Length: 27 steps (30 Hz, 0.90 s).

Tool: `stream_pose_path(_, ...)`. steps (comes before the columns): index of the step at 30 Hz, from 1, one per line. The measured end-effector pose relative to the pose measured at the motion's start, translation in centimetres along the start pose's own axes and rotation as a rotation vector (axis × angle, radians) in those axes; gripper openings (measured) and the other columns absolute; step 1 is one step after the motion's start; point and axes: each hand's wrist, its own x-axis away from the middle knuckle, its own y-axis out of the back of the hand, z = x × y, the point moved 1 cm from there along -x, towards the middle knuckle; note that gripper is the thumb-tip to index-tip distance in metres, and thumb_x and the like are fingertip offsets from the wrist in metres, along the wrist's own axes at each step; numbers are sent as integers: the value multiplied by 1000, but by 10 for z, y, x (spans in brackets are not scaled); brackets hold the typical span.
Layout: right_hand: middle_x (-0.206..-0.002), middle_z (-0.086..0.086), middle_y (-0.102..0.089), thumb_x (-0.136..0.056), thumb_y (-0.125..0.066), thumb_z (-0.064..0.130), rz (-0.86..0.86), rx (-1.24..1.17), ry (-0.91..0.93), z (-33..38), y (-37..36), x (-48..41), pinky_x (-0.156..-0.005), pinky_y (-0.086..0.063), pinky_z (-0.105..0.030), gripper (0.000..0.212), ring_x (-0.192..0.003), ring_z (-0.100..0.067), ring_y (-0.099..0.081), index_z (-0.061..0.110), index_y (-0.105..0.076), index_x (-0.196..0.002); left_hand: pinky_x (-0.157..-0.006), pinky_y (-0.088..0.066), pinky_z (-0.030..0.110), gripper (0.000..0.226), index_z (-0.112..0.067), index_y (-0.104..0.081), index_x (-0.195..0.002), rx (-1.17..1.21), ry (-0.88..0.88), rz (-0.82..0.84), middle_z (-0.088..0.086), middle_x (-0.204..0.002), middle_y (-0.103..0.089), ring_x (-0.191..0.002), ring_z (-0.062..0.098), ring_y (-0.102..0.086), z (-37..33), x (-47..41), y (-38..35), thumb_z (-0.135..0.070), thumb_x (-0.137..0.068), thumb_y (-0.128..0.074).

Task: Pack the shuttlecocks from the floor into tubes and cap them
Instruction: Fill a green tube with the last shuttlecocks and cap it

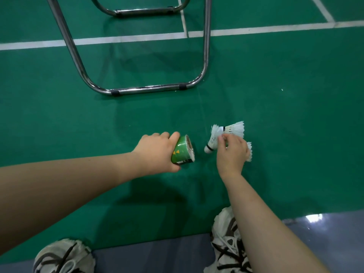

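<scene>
Low over the green court floor [285, 99], the left hand [155, 152] grips a short green tube [182, 152], fingers wrapped round its glossy cardboard wall, the round open mouth turned to the right. Just beside that mouth, with a narrow gap of floor between, the right hand [232, 154] pinches a small bunch of white shuttlecocks [235, 129] by their skirts. One rounded cork tip with a dark band points down-left toward the tube, another skirt fans out to the right above the knuckles, and a frilled feather edge shows past the heel of the hand. Whether the bunch touches the floor cannot be told. To the right of the hands the smooth matte mat lies open as far as the picture edge. Ahead, a bent chrome chair frame [149, 89] rests on the floor on dark rubber pads, its tubing curved at the corners, with white boundary lines [137, 38] crossing behind it. Near the person, the mat ends at a shiny grey strip [334, 233], where two patterned shoes [65, 257] stand well apart.
</scene>
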Motion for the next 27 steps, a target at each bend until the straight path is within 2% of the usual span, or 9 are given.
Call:
stream_pose_path(2, -72, 7, -56, -93, -50, 21, -63, -232, 53, 20, 13, -3, -83, -41, -37, 18, -79, -13, -53, 13, -63, -83, -68, -42, 33, 69, -20, -37, -117, 19, 13, 1, 2, -99, -54, -90, 25, -55, 3, -2, 4, -62, -68, -61)
stream_pose_path(4, -61, 11, -49, -93, -51, 17, -88, -403, 77, 44, 26, -4, -62, -37, -24, 19, -58, 0, -44, 17, -57, -76, -68, -43, 32, 69, -20, -37, -116, 42, 33, -10, 2, -100, -54, -89, 26, -56, 5, -4, 11, -62, -68, -62)
stream_pose_path(8, -57, 11, -48, -93, -52, 20, 6, -439, 113, 85, 36, 3, -53, -32, -14, 23, -53, 0, -41, 19, -57, -70, -66, -46, 33, 68, -19, -37, -114, 96, 38, -84, 3, -99, -54, -87, 27, -56, 0, -9, 33, -60, -67, -63)
stream_pose_path(11, -53, 9, -45, -94, -49, 22, 67, -442, 91, 104, 40, 8, -50, -32, -15, 36, -50, -1, -40, 21, -49, -58, -65, -43, 33, 66, -18, -36, -110, 163, 63, -115, 3, -100, -54, -87, 27, -56, -4, -10, 49, -59, -67, -66)
stream_pose_path(15, -53, 7, -41, -96, -45, 30, 217, -381, 146, 128, 55, 5, -56, -30, -30, 45, -56, -10, -36, 19, -42, -53, -65, -45, 33, 65, -17, -35, -106, 246, 105, -135, 5, -99, -54, -84, 27, -56, 4, -3, 62, -60, -68, -65)
stream_pose_path(18, -60, 3, -50, -95, -43, 41, 494, -194, 135, 149, 66, 3, -62, -34, -30, 46, -63, -15, -42, 18, -49, -56, -64, -43, 32, 64, -17, -35, -104, 278, 121, -178, 5, -99, -55, -85, 27, -57, 9, 3, 71, -61, -68, -65)
stream_pose_path(22, -100, -3, -69, -91, -44, 53, 860, 11, 186, 168, 75, -8, -92, -44, -28, 43, -94, -15, -61, 16, -68, -88, -74, -48, 35, 70, -16, -37, -117, 317, 120, -216, 5, -105, -56, -95, 27, -58, 8, 9, 82, -59, -69, -65)
stream_pose_path(25, -91, 9, -69, -86, -58, 42, 1175, 16, 93, 170, 86, -18, -93, -40, -28, 21, -89, -10, -60, 23, -64, -92, -70, -45, 33, 71, -16, -35, -117, 303, 85, -208, 2, -98, -52, -92, 26, -56, -4, 11, 93, -61, -70, -63)
stream_pose_path(27, -88, 8, -69, -76, -67, 32, 1345, 20, 16, 166, 92, -23, -98, -38, -32, 23, -91, -13, -60, 21, -61, -95, -65, -42, 32, 69, -15, -34, -114, 279, 45, -186, -1, -89, -44, -81, 25, -51, -14, 11, 101, -61, -72, -62)
